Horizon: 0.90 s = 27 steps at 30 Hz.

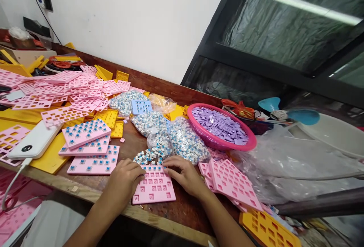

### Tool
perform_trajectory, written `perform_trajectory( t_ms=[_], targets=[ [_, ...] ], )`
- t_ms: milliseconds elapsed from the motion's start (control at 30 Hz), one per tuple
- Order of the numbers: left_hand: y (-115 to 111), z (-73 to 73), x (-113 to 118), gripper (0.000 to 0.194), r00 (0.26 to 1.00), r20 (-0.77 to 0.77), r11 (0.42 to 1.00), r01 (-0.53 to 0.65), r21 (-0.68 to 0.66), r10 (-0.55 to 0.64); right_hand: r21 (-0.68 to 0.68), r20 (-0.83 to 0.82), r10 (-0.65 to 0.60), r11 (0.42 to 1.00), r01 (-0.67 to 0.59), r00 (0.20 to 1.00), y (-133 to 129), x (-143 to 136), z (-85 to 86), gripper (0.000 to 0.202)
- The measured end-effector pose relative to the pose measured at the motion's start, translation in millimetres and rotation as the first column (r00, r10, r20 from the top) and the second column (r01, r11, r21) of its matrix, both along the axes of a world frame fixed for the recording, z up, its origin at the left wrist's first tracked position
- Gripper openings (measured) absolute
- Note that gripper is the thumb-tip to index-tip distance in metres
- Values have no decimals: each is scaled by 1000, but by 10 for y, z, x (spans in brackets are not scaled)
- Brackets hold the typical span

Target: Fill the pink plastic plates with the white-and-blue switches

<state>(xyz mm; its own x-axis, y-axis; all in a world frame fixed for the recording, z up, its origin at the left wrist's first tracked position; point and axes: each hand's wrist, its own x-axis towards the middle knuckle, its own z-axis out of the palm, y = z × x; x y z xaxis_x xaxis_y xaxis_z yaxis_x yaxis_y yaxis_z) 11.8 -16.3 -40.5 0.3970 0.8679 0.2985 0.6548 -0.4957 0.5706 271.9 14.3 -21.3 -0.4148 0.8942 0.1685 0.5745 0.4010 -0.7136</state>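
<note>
A pink keyboard plate (155,189) with square holes lies flat on the wooden bench near its front edge. A few blue and white key switches sit in its top row. My left hand (125,178) rests on the plate's left edge, fingers curled. My right hand (184,173) lies at the plate's upper right corner, fingertips on the top row beside a loose pile of switches (149,155). Whether a switch is pinched in either hand is hidden.
Clear bags of switches (184,141) lie behind the plate. A pink basket of purple keycaps (218,127) stands to the right. Filled pink plates (88,146) are stacked left, empty ones (233,182) right. A white power bank (35,141) lies at left, and yellow plates (269,230) at lower right.
</note>
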Motion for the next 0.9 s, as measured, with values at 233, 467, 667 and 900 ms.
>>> perform_trajectory(
  t_ms=[233,467,667,900],
  targets=[
    [-30,63,62,20,983,-180,998,-14,69,26,44,27,7,999,-8,1000,-6,26,16,12],
    [-85,-39,144,17,957,-274,983,-46,180,95,87,52,19,996,-24,998,7,45,-24,12],
    [-73,-53,105,18,980,-179,986,-57,154,85,92,-8,14,996,-14,1000,42,26,-82,11],
    [97,-25,-114,23,991,-14,980,-129,153,133,45,17,36,998,-36,999,46,4,-30,13]
  ],
)
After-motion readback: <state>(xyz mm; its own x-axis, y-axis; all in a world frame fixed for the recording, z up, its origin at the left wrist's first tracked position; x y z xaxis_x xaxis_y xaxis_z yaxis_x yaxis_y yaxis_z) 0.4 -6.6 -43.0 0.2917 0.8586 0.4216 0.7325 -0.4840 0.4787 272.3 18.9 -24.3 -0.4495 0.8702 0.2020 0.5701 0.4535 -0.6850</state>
